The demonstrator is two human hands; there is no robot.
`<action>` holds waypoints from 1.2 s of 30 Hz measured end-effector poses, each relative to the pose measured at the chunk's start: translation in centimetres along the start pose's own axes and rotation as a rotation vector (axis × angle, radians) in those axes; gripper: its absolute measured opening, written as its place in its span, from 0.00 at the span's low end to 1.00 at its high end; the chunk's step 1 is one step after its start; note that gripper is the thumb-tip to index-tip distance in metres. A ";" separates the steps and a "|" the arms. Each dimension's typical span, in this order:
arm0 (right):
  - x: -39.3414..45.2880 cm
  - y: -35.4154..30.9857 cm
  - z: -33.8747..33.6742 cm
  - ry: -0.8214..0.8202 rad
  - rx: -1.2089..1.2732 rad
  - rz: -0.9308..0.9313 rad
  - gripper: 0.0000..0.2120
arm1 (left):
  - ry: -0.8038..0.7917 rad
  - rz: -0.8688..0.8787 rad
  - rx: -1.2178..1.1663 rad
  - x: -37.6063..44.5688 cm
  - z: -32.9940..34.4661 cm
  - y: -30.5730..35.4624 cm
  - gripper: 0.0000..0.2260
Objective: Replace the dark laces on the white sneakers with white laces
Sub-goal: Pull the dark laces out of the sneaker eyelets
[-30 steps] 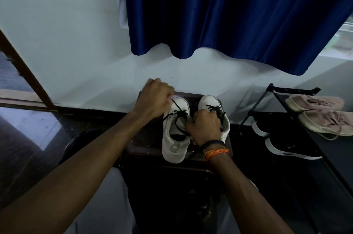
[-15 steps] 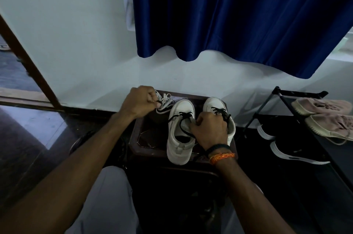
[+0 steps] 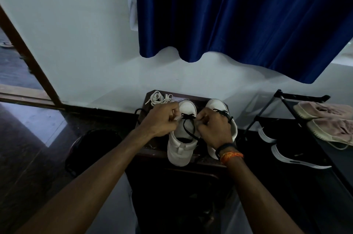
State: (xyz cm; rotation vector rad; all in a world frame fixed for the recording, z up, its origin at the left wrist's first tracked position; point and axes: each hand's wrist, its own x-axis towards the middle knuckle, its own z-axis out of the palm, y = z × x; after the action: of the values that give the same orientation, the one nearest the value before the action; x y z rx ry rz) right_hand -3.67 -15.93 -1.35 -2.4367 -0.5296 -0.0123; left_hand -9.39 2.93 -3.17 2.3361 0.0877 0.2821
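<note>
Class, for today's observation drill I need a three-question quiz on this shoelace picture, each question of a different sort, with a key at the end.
1. True or false: the dark lace is already fully out of the left sneaker.
2. Where does the bundle of white laces lie? A) inside a sneaker B) on the dark stand, beyond the left hand C) on the shoe rack
3. Fill in: the right hand covers part of the ____ sneaker.

Key
1. False: it is still threaded near the toe, and both hands pinch at it.
2. B
3. right
</note>
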 end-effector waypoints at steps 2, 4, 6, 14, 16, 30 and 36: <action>0.2 0.2 -0.1 -0.004 0.060 0.082 0.04 | 0.010 -0.024 -0.020 -0.2 -0.2 -0.2 0.09; 0.6 -0.1 0.1 -0.030 0.006 0.052 0.05 | 0.007 -0.050 -0.048 -0.3 -0.3 -0.2 0.10; 0.9 -0.4 0.4 -0.072 -0.042 -0.027 0.06 | -0.021 -0.036 -0.045 -0.3 -0.3 0.1 0.10; 3.2 0.0 1.3 -0.232 -0.260 -0.248 0.16 | -0.090 0.023 0.039 0.0 0.0 0.8 0.11; 3.5 -0.1 1.5 -0.182 -0.240 -0.236 0.11 | -0.090 0.021 0.038 0.0 -0.1 0.8 0.12; 3.5 -0.7 -5.4 -0.173 0.728 0.306 0.14 | -0.090 0.004 0.065 0.9 0.8 0.8 0.14; 1.4 -1.2 -6.2 -0.761 -0.144 0.164 0.12 | -0.104 -0.034 0.071 1.4 1.0 0.9 0.16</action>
State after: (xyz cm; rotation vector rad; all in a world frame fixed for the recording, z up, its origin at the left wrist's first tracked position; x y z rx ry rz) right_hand -2.11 -18.24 4.49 -2.5644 -0.6575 1.0036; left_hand -7.81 1.81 -3.02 2.4131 0.0882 0.1427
